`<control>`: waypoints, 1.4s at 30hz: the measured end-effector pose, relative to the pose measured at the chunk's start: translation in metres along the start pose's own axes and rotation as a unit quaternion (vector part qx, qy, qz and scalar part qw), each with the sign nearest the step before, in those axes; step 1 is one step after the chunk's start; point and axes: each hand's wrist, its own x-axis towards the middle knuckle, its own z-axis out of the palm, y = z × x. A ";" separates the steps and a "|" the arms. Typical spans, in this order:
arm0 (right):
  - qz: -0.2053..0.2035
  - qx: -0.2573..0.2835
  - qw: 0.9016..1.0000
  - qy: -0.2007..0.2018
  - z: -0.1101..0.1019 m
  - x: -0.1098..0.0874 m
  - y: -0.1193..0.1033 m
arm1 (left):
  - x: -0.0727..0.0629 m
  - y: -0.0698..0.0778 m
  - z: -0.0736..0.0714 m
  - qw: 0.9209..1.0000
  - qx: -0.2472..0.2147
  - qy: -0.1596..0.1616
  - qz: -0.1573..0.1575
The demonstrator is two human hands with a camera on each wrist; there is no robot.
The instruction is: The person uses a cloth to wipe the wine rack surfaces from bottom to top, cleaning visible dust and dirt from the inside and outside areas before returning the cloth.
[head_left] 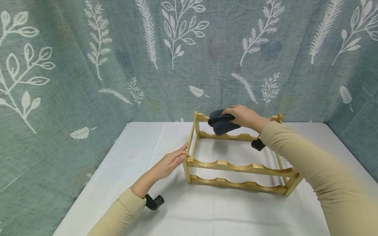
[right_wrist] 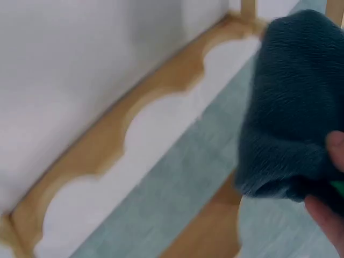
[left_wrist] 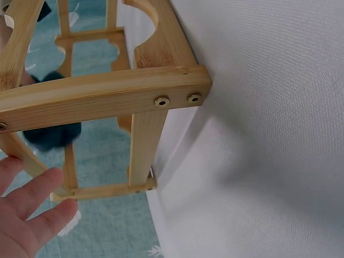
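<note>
The right hand (head_left: 242, 116) grips a dark cloth (head_left: 220, 125) (folded, it seems) above a rack (head_left: 239, 167). The left hand (head_left: 171, 164), fingers extended, touches the rack.

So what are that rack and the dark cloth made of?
The rack looks like bamboo or another pale wood, smooth with a slight sheen: fine grain and darker flecks show up close. Its bolts look like metal, going by their brassy shine. The cloth seems a soft, matte plush, given its fuzzy surface; the exact fibre I can't tell.
</note>
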 end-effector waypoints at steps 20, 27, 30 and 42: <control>0.085 -0.027 0.995 -0.034 -0.040 -0.042 0.052 | -0.001 -0.002 0.002 1.000 -0.006 0.007 -0.006; 0.145 -0.057 0.987 -0.027 -0.060 -0.074 0.081 | -0.002 -0.003 0.001 1.000 -0.005 0.011 -0.002; 0.163 -0.045 0.986 -0.015 -0.063 -0.088 0.093 | -0.003 -0.003 0.001 1.000 -0.006 0.011 -0.001; 0.241 0.014 0.970 0.041 -0.072 -0.127 0.114 | -0.002 0.000 0.001 1.000 -0.017 0.002 -0.005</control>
